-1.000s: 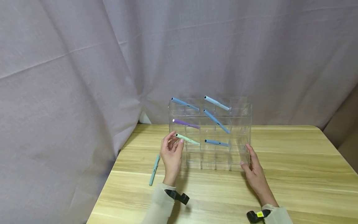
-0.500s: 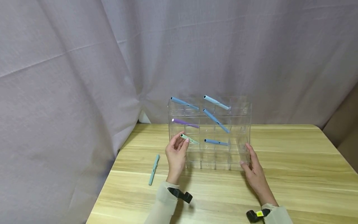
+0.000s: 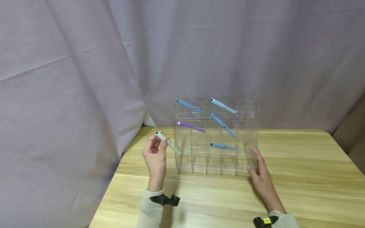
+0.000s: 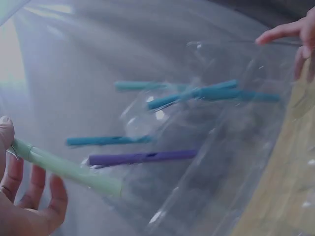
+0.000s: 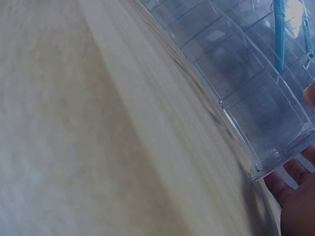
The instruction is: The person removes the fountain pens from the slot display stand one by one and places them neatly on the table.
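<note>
A clear plastic pen rack (image 3: 216,167) with rows of compartments stands on the table. My left hand (image 3: 155,156) pinches a light green pen (image 3: 172,146) between thumb and fingers just off the rack's left side. The pen slants, and its lower end overlaps the rack's left wall in the head view. With thumb in front and fingers along the outside, my right hand (image 3: 263,182) holds the rack's lower right side. In the left wrist view the green pen (image 4: 74,169) points toward the rack, near a purple pen (image 4: 142,157).
Leaning in the rack are a purple pen (image 3: 191,127), a light blue pen (image 3: 223,106) and several blue pens, one blue pen (image 3: 222,124) in the middle. The wooden table (image 3: 299,164) reaches back to a grey curtain (image 3: 199,57).
My left hand has drawn the light green pen out of the rack's lower left compartment and moved left. It now covers the teal pen seen earlier on the table. The right hand stays put.
</note>
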`<state>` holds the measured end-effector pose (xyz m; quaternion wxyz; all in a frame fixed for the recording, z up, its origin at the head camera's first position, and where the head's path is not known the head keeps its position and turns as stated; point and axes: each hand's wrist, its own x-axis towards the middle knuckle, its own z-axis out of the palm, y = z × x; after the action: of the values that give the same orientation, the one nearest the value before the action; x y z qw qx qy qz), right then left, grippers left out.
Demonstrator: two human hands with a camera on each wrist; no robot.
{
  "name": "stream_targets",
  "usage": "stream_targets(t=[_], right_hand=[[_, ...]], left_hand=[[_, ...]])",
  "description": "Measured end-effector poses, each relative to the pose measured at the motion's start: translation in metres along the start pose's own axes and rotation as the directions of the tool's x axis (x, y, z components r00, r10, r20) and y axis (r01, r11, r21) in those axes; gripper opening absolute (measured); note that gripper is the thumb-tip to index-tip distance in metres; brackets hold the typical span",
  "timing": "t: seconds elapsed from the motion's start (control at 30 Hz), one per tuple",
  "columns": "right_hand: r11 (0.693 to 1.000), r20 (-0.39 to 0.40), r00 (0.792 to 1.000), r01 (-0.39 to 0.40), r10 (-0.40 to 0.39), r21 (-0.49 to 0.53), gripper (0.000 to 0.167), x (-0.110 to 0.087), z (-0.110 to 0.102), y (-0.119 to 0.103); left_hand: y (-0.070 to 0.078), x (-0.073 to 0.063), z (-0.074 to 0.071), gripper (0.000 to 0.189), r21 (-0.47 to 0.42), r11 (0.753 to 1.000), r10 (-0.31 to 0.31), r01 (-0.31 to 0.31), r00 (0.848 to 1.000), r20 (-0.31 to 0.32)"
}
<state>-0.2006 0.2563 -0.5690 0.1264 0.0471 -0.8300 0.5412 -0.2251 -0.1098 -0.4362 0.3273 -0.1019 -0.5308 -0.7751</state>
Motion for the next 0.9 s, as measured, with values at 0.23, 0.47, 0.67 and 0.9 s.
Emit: stream_targets(t=[0.23, 0.47, 0.67, 0.9], right_hand=[[1.000, -0.008, 1.000, -0.016, 0.016, 0.001, 0.082, 0.001, 0.000, -0.001], [1.000, 0.000, 1.000, -0.008, 0.008, 0.022, 0.082, 0.001, 0.001, 0.000], [1.000, 0.010, 1.000, -0.012, 0.012, 0.006, 0.081, 0.001, 0.001, 0.001], [1.000, 0.006, 1.000, -0.024, 0.024, 0.003, 0.082, 0.001, 0.000, -0.001]], left_hand=[[0.010, 0.012, -0.025, 0.036, -0.049, 0.998, 0.028, -0.027, 0.999, 0.030], [0.016, 0.012, -0.047, 0.041, 0.121, 0.992, -0.045, 0.045, 0.999, -0.005], [0.016, 0.002, -0.068, 0.046, 0.107, 0.990, -0.088, 0.092, 0.995, -0.038], [0.010, -0.006, -0.097, 0.049, -0.010, 0.991, -0.137, 0.137, 0.988, -0.077]])
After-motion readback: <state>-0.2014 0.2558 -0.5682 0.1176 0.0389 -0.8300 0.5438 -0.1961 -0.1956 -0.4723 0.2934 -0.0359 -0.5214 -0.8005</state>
